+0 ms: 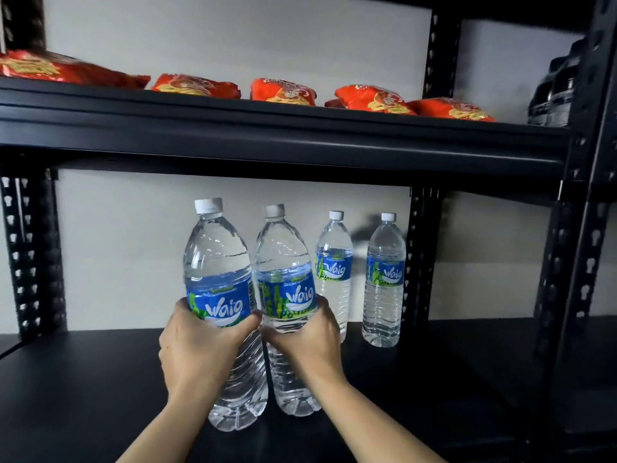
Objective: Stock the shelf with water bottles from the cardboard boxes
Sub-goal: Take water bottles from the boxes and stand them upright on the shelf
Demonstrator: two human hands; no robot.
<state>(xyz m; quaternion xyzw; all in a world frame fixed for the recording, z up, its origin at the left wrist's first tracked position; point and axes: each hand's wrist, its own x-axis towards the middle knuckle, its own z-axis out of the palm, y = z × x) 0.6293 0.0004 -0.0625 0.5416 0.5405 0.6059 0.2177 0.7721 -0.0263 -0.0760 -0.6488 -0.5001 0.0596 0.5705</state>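
Note:
My left hand (197,352) grips a clear water bottle (218,262) with a blue label and white cap, held upright over the black lower shelf (83,396). My right hand (309,342) grips a second such bottle (283,259) just beside it; the two bottles nearly touch. Whether their bases rest on the shelf I cannot tell. Further back on the shelf stand two more bottles, one (334,262) behind my right hand and one (384,282) to its right near the rear post. No cardboard box is in view.
The upper shelf (267,128) carries several red snack packets (283,91) and dark bottles (557,91) at the far right. Black perforated uprights (33,255) frame the bay. Bare shelf surface lies left of my hands and to the right of the rear bottles.

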